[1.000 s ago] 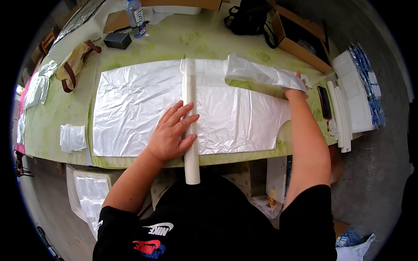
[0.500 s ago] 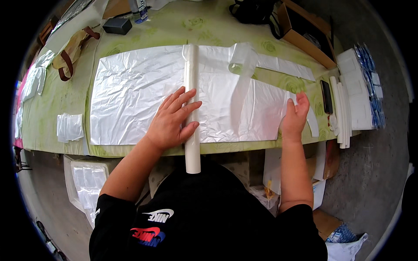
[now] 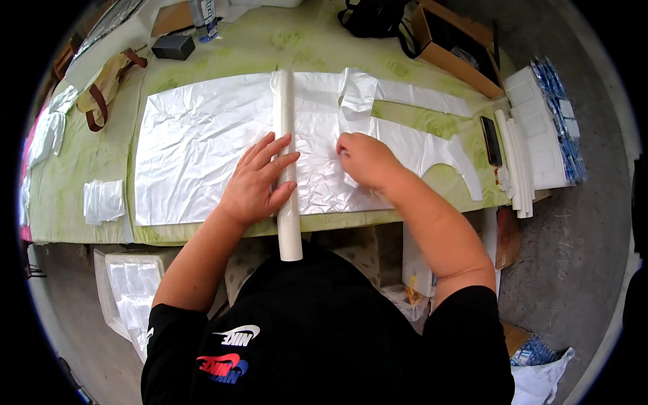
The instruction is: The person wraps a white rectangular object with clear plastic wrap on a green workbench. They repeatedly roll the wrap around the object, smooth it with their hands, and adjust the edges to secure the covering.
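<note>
A thin, shiny white plastic sheet point(image 3: 196, 148) lies spread across the table, its right end cut into strap-like strips around a gap. Across its middle lies a long white tube point(image 3: 289, 233), whose near end juts past the table edge. My left hand point(image 3: 251, 182) rests on the tube with fingers spread and thumb apart. Right of the tube, my right hand point(image 3: 368, 160) is closed in a pinch on the plastic, and a crumpled flap point(image 3: 358, 91) stands up just beyond it. The fingertips of that hand are partly hidden.
To the right lie a black phone point(image 3: 491, 142), several white tubes point(image 3: 518, 165) and a white stack with blue packets point(image 3: 559, 115). An open cardboard box point(image 3: 459, 50) is at the far right. Folded plastic packs point(image 3: 104, 201) lie left, near a grey block point(image 3: 173, 47) and a bottle point(image 3: 204, 19).
My right hand has moved left from the sheet's right end and closed on the plastic near the tube. The plastic flap has shifted left. My left hand stays on the tube.
</note>
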`<state>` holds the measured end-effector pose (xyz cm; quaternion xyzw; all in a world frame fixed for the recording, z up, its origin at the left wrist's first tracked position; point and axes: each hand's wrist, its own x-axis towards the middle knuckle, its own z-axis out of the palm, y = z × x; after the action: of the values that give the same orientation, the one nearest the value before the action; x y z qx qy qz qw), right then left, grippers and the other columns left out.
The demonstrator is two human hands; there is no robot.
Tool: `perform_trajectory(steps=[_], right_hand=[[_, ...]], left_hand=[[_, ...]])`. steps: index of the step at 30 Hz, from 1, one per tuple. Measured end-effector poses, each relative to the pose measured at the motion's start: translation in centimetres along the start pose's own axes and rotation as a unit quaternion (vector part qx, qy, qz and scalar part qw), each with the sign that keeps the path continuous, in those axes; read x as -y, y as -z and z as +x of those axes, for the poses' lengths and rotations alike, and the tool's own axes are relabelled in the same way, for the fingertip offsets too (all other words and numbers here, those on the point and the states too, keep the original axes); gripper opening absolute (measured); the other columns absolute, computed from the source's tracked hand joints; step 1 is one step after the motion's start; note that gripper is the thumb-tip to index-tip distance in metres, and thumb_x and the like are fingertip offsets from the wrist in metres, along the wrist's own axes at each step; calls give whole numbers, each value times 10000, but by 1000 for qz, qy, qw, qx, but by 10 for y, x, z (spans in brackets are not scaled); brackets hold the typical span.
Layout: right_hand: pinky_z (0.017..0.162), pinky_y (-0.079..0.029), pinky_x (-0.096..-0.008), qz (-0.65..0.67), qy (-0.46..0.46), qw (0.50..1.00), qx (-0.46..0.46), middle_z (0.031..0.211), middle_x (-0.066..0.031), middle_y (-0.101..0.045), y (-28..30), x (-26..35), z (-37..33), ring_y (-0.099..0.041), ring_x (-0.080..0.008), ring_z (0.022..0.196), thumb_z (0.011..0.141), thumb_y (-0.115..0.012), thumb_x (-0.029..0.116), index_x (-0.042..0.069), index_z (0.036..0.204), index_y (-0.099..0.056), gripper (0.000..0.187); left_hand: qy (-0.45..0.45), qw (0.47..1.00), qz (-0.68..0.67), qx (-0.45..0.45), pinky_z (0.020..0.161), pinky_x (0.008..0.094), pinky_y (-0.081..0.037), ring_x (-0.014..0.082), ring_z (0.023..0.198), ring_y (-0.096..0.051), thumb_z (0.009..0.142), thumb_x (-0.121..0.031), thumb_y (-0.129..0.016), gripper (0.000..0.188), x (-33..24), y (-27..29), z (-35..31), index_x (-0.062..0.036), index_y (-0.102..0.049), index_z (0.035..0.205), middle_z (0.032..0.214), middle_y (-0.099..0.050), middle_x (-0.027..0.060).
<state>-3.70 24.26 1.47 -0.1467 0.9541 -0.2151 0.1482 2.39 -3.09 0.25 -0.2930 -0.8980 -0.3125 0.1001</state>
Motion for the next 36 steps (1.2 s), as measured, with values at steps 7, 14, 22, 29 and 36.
perform_trajectory(steps=[7, 14, 22, 29, 36], right_hand=[[854, -526, -380, 289, -273, 807, -437, 1031, -83, -682, 176, -241, -31, -635, -213, 963, 898, -657, 171, 41, 1171, -652, 302], [1081, -430, -429, 48, 128, 933, -334, 1198, -131, -666, 43, -84, -18, -582, -333, 1195, 813, -745, 88, 83, 1140, -687, 332], [1182, -299, -559, -44, 62, 955, -288, 1569, -169, -430, -48, 5, 74, -405, -369, 1431, 872, -723, 316, 150, 1582, -343, 822], [1149, -316, -510, -75, -158, 974, -144, 1576, -48, -457, 16, 19, 112, -415, -318, 1401, 831, -649, 346, 209, 1597, -339, 837], [1147, -322, -503, -70, -181, 974, -118, 1571, -29, -473, 21, 25, 131, -406, -305, 1412, 848, -612, 292, 214, 1490, -541, 650]], left_hand=[[-13, 1000, -20, -16, 1157, 507, -372, 397, 1417, -442, 869, -262, -698, 458, -4, -4, 5, -121, -663, 1303, 1504, -526, 114], [10, 1000, 0, 5, 1181, 495, -359, 400, 1456, -406, 854, -227, -685, 484, -3, 0, -1, -89, -656, 1317, 1526, -506, 150], [-3, 1000, -13, -9, 1179, 493, -364, 397, 1447, -421, 842, -208, -692, 491, 1, -2, -2, -102, -656, 1320, 1527, -508, 144], [-5, 999, -16, -28, 1162, 501, -370, 375, 1441, -427, 882, -287, -701, 442, 4, -3, -5, -135, -666, 1296, 1524, -516, 96], [-3, 999, -19, -31, 1169, 493, -372, 373, 1440, -430, 883, -275, -693, 434, 3, -5, -4, -136, -671, 1294, 1527, -513, 100]])
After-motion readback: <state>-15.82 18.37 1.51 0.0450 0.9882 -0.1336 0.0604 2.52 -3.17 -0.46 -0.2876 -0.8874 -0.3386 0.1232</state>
